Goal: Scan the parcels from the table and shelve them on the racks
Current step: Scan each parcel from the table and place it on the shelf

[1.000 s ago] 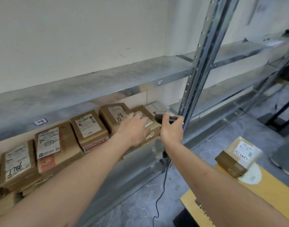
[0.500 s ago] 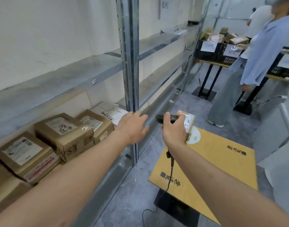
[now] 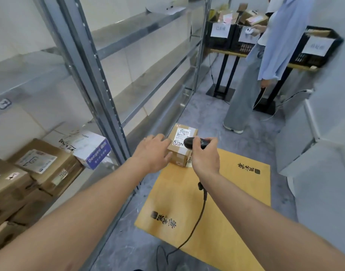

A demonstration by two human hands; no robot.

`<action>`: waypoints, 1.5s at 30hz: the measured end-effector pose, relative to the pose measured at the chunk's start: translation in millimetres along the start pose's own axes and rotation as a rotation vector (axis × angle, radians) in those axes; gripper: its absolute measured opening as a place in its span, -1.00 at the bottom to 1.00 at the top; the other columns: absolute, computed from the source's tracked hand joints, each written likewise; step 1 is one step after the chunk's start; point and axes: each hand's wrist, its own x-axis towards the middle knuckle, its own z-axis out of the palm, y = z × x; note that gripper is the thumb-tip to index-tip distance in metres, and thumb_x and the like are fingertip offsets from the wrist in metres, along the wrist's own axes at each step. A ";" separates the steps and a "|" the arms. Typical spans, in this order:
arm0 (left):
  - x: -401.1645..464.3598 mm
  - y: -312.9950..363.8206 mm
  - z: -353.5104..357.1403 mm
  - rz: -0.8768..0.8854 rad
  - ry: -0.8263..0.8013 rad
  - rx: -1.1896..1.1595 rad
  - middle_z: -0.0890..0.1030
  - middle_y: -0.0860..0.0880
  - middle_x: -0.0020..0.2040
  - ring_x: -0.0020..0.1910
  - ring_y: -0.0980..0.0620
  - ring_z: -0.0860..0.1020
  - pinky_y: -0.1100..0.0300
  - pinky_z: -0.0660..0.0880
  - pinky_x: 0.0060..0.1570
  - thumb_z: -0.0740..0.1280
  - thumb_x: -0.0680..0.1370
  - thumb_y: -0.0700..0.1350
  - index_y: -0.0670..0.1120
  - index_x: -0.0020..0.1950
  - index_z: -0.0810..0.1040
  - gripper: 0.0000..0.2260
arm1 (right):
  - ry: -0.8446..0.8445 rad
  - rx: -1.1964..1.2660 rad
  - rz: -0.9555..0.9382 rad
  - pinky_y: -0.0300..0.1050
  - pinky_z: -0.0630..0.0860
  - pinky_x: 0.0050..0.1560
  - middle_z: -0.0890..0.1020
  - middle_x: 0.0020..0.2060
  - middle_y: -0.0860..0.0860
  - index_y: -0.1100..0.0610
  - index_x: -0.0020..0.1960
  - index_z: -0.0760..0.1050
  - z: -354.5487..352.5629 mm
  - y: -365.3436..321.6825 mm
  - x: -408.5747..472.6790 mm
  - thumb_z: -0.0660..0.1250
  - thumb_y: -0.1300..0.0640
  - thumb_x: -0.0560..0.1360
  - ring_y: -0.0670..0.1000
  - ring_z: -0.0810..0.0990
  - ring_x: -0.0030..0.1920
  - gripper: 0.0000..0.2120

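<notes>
Cardboard parcel (image 3: 181, 147), brown, with a white label and handwritten mark on top: sits at the far left corner of the yellow table (image 3: 222, 208), close to the edges there. Left hand (image 3: 155, 153): fingers extended and relaxed, resting against the parcel's left side and top edge. Right hand (image 3: 205, 157): curled round a black scanner (image 3: 195, 143), held just above the parcel's near right corner; its cable (image 3: 197, 218) drops across the table and over the near edge to the floor. Table surface toward the viewer and to the right lies bare apart from printed characters.

Metal rack (image 3: 93, 79), left: an upright post stands just beside the table's left edge. Lower shelf left of the post holds shelved parcels (image 3: 44, 167) packed side by side, a white-and-blue box (image 3: 89, 147) nearest the post. Shelves beyond the post show open room.

Aisle: another person (image 3: 265, 61) stands well beyond the table, near black crates (image 3: 322, 49).
</notes>
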 end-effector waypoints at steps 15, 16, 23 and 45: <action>141.6 -3.6 63.8 0.042 -0.185 -0.117 0.42 -0.08 0.45 0.33 -0.22 0.45 -0.09 0.47 0.25 0.17 0.69 0.10 -0.04 0.50 0.42 -0.58 | 0.021 -0.038 0.209 0.05 0.53 -0.10 0.58 -0.10 -0.14 -0.01 0.27 0.30 37.2 44.1 122.6 0.16 -0.22 0.67 0.02 0.64 -0.09 -0.67; 152.2 -8.3 69.1 0.047 -0.193 -0.131 0.42 -0.08 0.46 0.33 -0.22 0.45 -0.09 0.48 0.25 0.18 0.69 0.09 -0.05 0.50 0.42 -0.58 | 0.029 -0.045 0.220 0.02 0.48 -0.13 0.57 -0.12 -0.15 -0.01 0.27 0.30 44.1 46.2 129.0 0.16 -0.21 0.68 -0.02 0.61 -0.12 -0.68; 216.0 -48.9 118.5 0.062 -0.253 -0.273 0.39 -0.12 0.47 0.33 -0.27 0.46 -0.16 0.43 0.35 0.21 0.70 0.05 -0.09 0.56 0.38 -0.55 | 0.112 -0.094 0.340 0.04 0.48 -0.06 0.54 -0.14 -0.20 0.03 0.30 0.28 94.9 66.8 173.1 0.14 -0.21 0.69 0.03 0.59 -0.10 -0.65; 239.0 -94.6 198.9 -0.301 -0.565 -1.290 0.51 0.30 0.42 0.31 0.17 0.57 0.05 0.46 0.39 0.20 0.73 0.03 0.50 0.58 -0.21 -0.31 | 0.170 -0.108 0.487 -0.01 0.46 -0.10 0.55 -0.10 -0.23 -0.01 0.23 0.21 145.1 102.8 193.6 0.15 -0.20 0.70 -0.13 0.57 -0.14 -0.70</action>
